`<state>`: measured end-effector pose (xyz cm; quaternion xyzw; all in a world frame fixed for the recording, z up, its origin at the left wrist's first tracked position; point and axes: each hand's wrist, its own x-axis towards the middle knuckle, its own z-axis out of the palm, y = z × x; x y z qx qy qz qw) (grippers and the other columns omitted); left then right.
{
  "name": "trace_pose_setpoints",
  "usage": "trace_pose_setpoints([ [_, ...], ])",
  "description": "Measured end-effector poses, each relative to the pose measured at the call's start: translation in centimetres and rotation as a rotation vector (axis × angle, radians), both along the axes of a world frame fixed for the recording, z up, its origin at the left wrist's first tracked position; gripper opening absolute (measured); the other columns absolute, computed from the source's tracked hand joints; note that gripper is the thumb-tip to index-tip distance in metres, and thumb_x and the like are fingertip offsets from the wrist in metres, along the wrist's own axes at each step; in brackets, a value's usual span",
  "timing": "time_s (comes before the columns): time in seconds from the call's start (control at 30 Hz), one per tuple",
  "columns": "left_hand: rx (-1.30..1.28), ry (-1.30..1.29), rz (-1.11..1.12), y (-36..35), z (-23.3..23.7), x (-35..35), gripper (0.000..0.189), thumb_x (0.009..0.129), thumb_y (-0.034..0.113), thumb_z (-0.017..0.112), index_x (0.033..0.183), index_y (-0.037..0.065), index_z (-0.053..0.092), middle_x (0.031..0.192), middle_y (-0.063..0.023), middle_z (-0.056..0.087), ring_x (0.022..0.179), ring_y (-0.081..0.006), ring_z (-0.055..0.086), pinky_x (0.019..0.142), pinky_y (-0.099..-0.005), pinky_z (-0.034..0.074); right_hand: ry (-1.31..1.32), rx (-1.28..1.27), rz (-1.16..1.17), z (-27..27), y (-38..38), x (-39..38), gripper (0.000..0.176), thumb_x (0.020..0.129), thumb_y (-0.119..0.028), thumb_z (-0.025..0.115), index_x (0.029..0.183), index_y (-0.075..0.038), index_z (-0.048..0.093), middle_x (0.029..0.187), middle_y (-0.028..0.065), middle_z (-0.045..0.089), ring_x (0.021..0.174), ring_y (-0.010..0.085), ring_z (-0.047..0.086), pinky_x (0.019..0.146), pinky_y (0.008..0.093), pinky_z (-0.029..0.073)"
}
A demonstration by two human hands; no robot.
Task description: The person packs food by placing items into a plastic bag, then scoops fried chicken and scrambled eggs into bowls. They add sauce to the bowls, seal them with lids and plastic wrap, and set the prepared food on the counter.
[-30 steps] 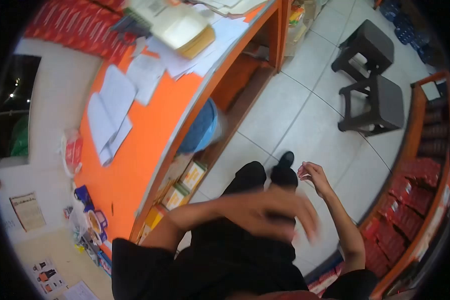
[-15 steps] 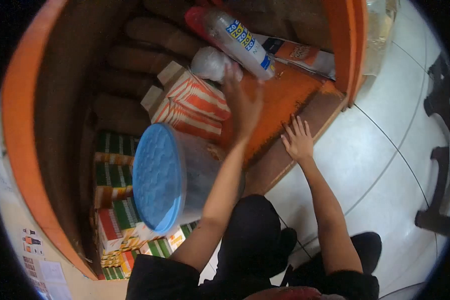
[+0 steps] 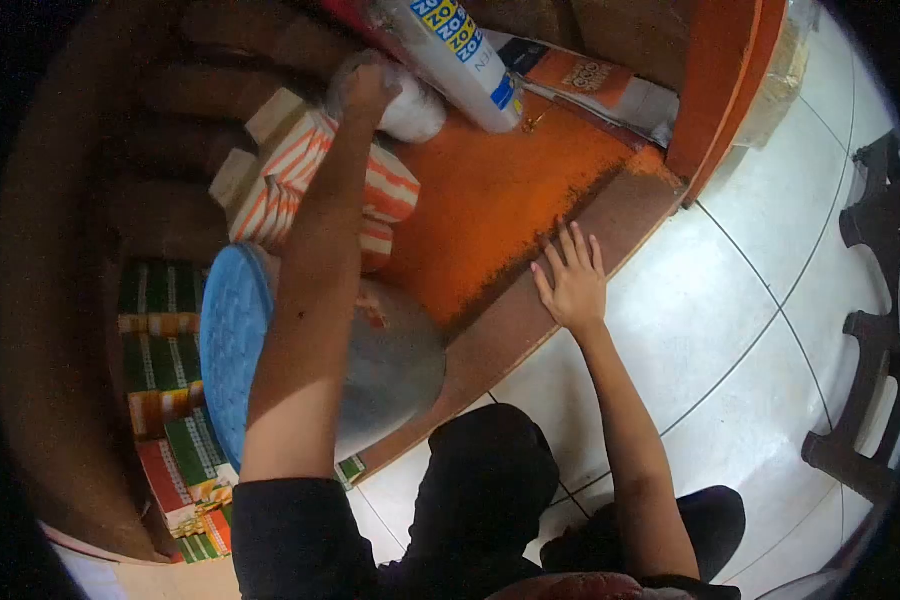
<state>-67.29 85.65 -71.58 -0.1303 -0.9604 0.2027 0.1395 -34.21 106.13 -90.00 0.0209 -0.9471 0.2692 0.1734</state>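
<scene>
My left hand [image 3: 368,90] reaches deep into an orange cabinet, its fingers closed on the end of a white bundle in clear plastic [image 3: 415,108]. What the bundle contains cannot be made out. Beside that arm lie paper bags with orange and white stripes [image 3: 390,190], partly covered by my forearm. Under the forearm is a clear plastic tub [image 3: 395,365] with a blue lid [image 3: 232,340]. My right hand [image 3: 574,285] rests palm down, fingers spread, on the brown front ledge [image 3: 630,215] of the cabinet.
A plastic-wrapped roll with blue and yellow print [image 3: 470,65] leans at the back, near an orange and white printed packet [image 3: 605,90]. Several green and red boxes [image 3: 165,365] are stacked at left. A dark stool-like frame [image 3: 870,330] stands on the white tiles at right.
My left hand has moved further in and to the left, closing on the plastic-wrapped bundle. The view has shifted slightly. My right hand stays on the ledge.
</scene>
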Motion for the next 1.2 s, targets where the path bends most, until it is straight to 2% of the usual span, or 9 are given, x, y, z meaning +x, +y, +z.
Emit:
trace_pose_setpoints([
  [0.17,-0.026,-0.002,0.033,0.1,3.7,1.2,0.061,0.067,0.057,0.068,0.104,0.008,0.062,0.104,-0.0177,0.062,0.094,-0.0312,0.061,0.080,-0.0427,0.050,0.004,0.002,0.001,-0.1,0.1,0.1,0.043,0.091,-0.038,0.041,0.117,-0.008,0.057,0.138,0.0128,0.039,0.132,0.0271,0.030,0.110,0.0449,0.019],
  [0.43,0.640,0.356,0.138,3.3,9.7,11.5,0.051,0.075,0.041,0.066,0.094,-0.006,0.063,0.088,-0.0281,0.063,0.081,-0.0411,0.062,0.074,-0.0448,0.048,0.038,0.001,-0.017,0.2,0.3,0.1,0.048,0.089,-0.042,0.046,0.120,-0.007,0.056,0.135,0.0153,0.042,0.129,0.0281,0.034,0.108,0.0436,0.020],
  [0.57,0.916,0.372,-0.142,7.8,8.9,23.7,0.051,0.079,0.039,0.063,0.095,-0.009,0.062,0.088,-0.0249,0.064,0.080,-0.0306,0.063,0.072,-0.0415,0.048,-0.253,-0.867,-0.033,3.5,1.4,-1.1,0.073,0.084,-0.061,0.046,0.132,-0.005,0.043,0.141,0.0153,0.034,0.133,0.0344,0.024,0.109,0.0449,0.019],
  [0.63,1.510,-0.166,-0.230,7.4,6.9,27.5,0.031,0.087,0.022,0.053,0.101,-0.004,0.061,0.092,-0.0131,0.063,0.085,-0.0205,0.061,0.073,-0.0303,0.048,-0.183,-2.173,0.078,10.7,2.7,0.8,0.086,0.081,-0.064,0.050,0.141,-0.008,0.025,0.144,0.0152,0.028,0.132,0.0365,0.025,0.106,0.0468,0.026],
  [0.7,1.659,-0.309,-0.170,9.0,6.6,31.4,0.031,0.088,0.019,0.049,0.106,-0.004,0.059,0.098,-0.0109,0.061,0.088,-0.0193,0.060,0.075,-0.0277,0.048,-0.079,-2.114,0.535,14.0,4.2,1.6,0.095,0.077,-0.064,0.056,0.144,-0.013,0.012,0.143,0.0151,0.028,0.130,0.0324,0.030,0.103,0.0476,0.032],
  [0.73,1.793,-0.441,-0.116,9.8,6.6,32.8,0.032,0.090,0.016,0.044,0.111,-0.004,0.057,0.103,-0.0088,0.059,0.091,-0.0181,0.059,0.077,-0.0251,0.048,-0.113,-2.232,0.613,16.2,5.5,2.6,0.080,0.078,-0.048,0.063,0.141,-0.014,0.025,0.137,0.0142,0.035,0.126,0.0278,0.035,0.102,0.0421,0.032],
  [0.87,1.451,-0.196,-0.487,11.5,5.9,34.4,0.039,0.085,0.015,0.056,0.121,0.002,0.054,0.125,-0.0150,0.045,0.112,-0.0256,0.048,0.095,-0.0363,0.039,0.233,-1.484,0.365,18.6,10.0,3.2,0.063,0.069,-0.010,0.057,0.131,-0.009,0.042,0.126,0.0120,0.045,0.116,0.0222,0.042,0.098,0.0322,0.033],
  [1.07,0.543,0.187,-0.534,13.1,5.2,37.7,0.063,0.061,0.033,0.082,0.118,0.019,0.058,0.127,-0.0136,0.040,0.111,-0.0284,0.044,0.091,-0.0399,0.039,0.274,-1.619,0.386,17.0,9.6,4.8,0.058,0.074,-0.017,0.065,0.128,-0.009,0.045,0.122,0.0104,0.048,0.113,0.0191,0.045,0.095,0.0295,0.036],
  [1.2,0.707,0.139,-0.591,13.6,5.7,39.8,0.051,0.057,0.035,0.083,0.095,0.009,0.062,0.106,-0.0079,0.052,0.098,-0.0261,0.050,0.081,-0.0405,0.040,0.440,-1.624,0.416,17.7,6.1,6.0,0.057,0.077,-0.025,0.070,0.127,-0.009,0.046,0.120,0.0103,0.050,0.110,0.0187,0.048,0.092,0.0298,0.039],
])
